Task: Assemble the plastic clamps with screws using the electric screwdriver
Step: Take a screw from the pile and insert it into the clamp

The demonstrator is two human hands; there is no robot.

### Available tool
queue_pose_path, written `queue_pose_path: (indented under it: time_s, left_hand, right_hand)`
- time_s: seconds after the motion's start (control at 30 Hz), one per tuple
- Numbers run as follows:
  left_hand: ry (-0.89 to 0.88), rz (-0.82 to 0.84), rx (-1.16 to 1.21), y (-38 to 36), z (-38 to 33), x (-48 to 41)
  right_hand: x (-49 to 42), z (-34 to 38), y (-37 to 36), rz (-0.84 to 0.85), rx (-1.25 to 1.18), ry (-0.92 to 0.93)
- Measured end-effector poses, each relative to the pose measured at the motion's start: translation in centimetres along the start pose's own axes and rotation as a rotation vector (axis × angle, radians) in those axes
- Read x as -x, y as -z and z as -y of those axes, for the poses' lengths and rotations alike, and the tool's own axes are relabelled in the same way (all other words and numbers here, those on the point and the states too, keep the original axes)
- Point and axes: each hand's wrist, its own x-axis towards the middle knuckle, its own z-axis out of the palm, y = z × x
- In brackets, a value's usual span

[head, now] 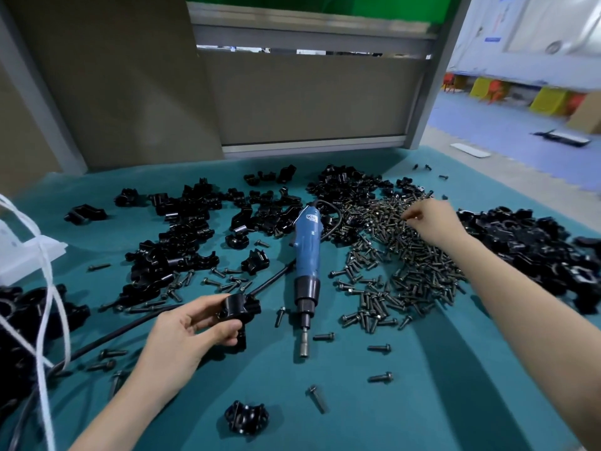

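My left hand (190, 330) grips a black plastic clamp (239, 312) just above the teal table (406, 402), near the front. A blue electric screwdriver (307, 255) lies flat in the middle, bit end toward me, untouched. My right hand (431, 219) reaches far right over a big pile of dark screws (400, 255); its fingertips pinch down at the pile's far edge, and whether a screw is between them cannot be told.
Loose black clamp parts (182, 236) cover the table's left and back, with another heap (533, 249) at the far right. One clamp (246, 417) sits near the front edge. Stray screws lie around the screwdriver. A white cord (48, 304) hangs at left; a black cable (130, 327) crosses the table.
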Motion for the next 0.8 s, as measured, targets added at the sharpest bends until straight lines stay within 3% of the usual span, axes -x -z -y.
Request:
queue_pose_path:
  time_s: [0.23, 0.4, 0.57, 0.67, 0.8]
  left_hand:
    - [-0.014, 0.002, 0.007, -0.3, -0.3, 0.0]
    - [-0.019, -0.003, -0.015, -0.4, -0.4, 0.0]
    - [0.000, 0.003, -0.041, -0.1, -0.3, 0.0]
    - [0.006, 0.005, -0.055, -0.1, -0.4, 0.1]
    - [-0.007, 0.008, -0.064, -0.3, -0.7, 0.2]
  right_hand:
    - [-1.6, 0.6, -2.2, 0.079, 0.301, 0.091]
    - [-2.4, 1.1, -3.2, 0.001, 0.419, 0.124]
    - [-1.4, 3.5, -1.5, -0.108, 0.092, 0.095]
    - [2.4, 9.0, 0.6, -0.133, -0.135, 0.331]
    - [10.4, 17.5, 2.0, 0.183, -0.332, 0.717]
